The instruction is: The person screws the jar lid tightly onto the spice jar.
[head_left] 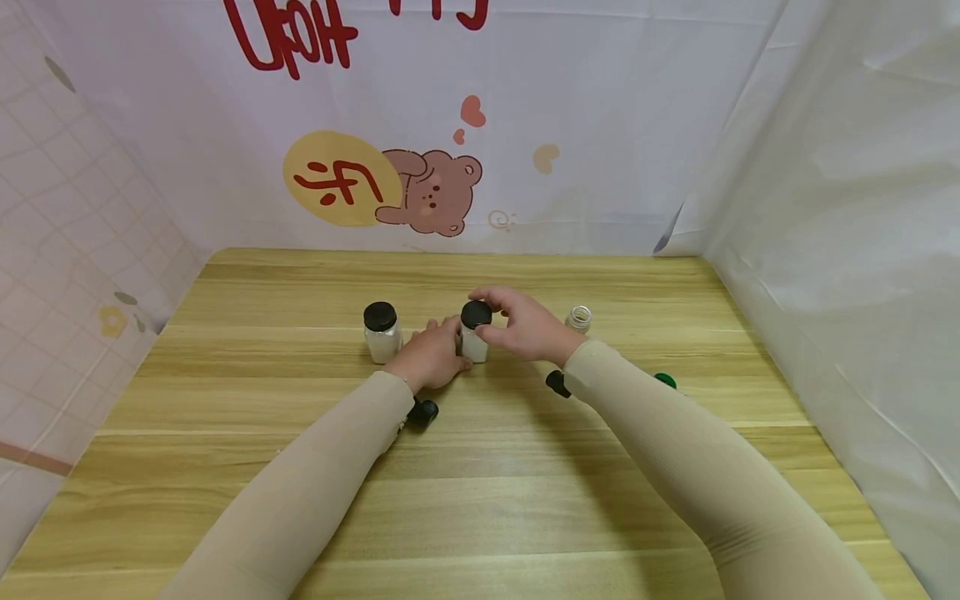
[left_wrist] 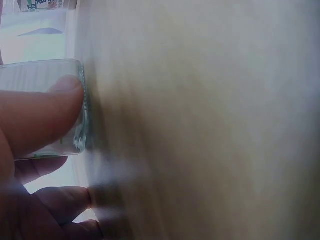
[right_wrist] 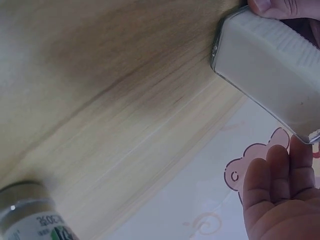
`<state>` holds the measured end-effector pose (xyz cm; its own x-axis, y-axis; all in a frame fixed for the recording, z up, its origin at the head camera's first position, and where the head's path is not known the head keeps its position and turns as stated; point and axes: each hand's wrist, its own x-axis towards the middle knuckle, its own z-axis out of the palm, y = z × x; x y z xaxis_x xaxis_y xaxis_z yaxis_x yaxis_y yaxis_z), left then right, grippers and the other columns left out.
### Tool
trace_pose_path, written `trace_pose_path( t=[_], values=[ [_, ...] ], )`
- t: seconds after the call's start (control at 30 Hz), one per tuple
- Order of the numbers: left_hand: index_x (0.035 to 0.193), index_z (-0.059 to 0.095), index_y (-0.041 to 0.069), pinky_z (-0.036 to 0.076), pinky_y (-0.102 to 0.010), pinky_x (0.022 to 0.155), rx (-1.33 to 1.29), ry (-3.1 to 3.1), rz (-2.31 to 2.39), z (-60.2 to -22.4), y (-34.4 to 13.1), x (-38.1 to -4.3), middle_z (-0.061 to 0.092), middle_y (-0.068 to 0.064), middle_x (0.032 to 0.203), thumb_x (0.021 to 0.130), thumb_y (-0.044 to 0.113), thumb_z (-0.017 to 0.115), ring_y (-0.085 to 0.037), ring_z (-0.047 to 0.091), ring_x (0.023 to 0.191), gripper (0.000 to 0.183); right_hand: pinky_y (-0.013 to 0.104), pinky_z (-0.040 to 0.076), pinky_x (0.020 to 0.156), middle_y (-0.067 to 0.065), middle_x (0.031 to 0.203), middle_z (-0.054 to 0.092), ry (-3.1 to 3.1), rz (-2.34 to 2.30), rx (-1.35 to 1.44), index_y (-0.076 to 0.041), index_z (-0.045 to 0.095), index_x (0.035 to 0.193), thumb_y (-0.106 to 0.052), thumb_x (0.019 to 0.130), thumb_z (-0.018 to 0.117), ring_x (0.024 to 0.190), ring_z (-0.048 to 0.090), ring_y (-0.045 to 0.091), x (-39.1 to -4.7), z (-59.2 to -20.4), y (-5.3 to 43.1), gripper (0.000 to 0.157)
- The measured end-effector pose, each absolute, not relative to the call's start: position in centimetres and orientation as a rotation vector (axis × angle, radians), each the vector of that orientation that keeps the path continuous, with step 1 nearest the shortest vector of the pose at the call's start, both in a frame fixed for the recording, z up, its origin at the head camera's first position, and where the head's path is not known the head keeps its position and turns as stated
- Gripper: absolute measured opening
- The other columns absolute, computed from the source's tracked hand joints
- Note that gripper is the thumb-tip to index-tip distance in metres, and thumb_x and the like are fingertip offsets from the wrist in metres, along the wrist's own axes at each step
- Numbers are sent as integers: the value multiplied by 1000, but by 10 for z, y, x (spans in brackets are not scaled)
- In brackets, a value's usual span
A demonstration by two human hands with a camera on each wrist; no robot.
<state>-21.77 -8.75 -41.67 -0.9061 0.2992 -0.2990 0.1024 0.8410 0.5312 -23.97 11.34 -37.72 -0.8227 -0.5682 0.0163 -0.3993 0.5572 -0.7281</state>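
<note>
A square glass jar (head_left: 474, 348) of white contents stands upright on the table, a black lid (head_left: 476, 313) on top. My left hand (head_left: 429, 354) grips its lower body, with the thumb (left_wrist: 45, 117) across one glass side in the left wrist view. From the right, my right hand (head_left: 527, 325) holds the lid between thumb and fingers. Its other fingers (right_wrist: 280, 175) show beyond the jar's top end in the right wrist view, where the lid itself lies out of frame. A similar black-lidded jar (head_left: 382, 340) stands left of my left hand.
An open-necked glass bottle (head_left: 579, 318) stands behind my right wrist. One small black object (head_left: 557, 383) lies by the right cuff, another (head_left: 424, 413) by the left sleeve. A green cap (head_left: 665, 380) peeks out past the right forearm. White printed cloth (head_left: 600, 125) rises behind the table.
</note>
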Motion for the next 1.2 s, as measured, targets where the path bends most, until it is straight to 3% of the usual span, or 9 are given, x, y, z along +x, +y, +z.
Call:
trace_pose_path(
  t=[0.17,0.3,0.53,0.7,0.87,1.1,1.2],
  values=[
    [164,32,20,16,-62,131,313,2652,730,-416,-87,-217,31,-13,172,101,35,72,-41,13,164,75,60,45,114,7,123,68,2565,-1140,-841,-10,64,133,-19,99,71,117,62,25,-240,-379,113,35],
    [162,34,19,16,-62,131,316,2652,729,-417,-87,-217,33,-14,171,101,35,72,-41,14,163,73,60,46,112,6,120,68,2579,-1139,-804,-11,64,128,-24,99,74,114,63,24,-240,-381,113,34],
    [163,33,19,18,-63,130,305,2648,722,-417,-87,-219,32,-15,172,102,35,72,-42,14,163,74,55,44,118,10,125,69,2578,-1131,-790,-6,54,148,-22,98,73,120,64,27,-241,-381,114,56],
    [162,34,20,17,-63,131,305,2644,722,-416,-87,-219,30,-14,173,101,34,72,-42,13,163,73,59,45,114,8,129,67,2566,-1128,-845,-9,60,142,-17,99,70,121,62,26,-241,-380,114,44],
    [161,36,21,15,-63,131,306,2638,732,-416,-88,-219,31,-13,172,101,34,72,-42,12,164,71,60,46,113,6,120,69,2577,-1137,-828,-11,64,129,-21,98,74,114,63,25,-242,-381,113,33],
    [164,32,21,15,-62,131,296,2628,729,-417,-87,-220,27,-13,174,102,34,72,-41,11,164,75,56,44,117,11,126,69,2573,-1127,-800,-6,56,146,-20,98,73,121,63,28,-240,-379,113,53],
    [165,30,21,15,-62,131,295,2627,729,-416,-87,-220,26,-14,174,101,34,72,-41,12,164,77,56,44,116,11,127,68,2570,-1121,-832,-7,56,147,-16,98,70,120,63,28,-239,-377,114,52]
  ],
)
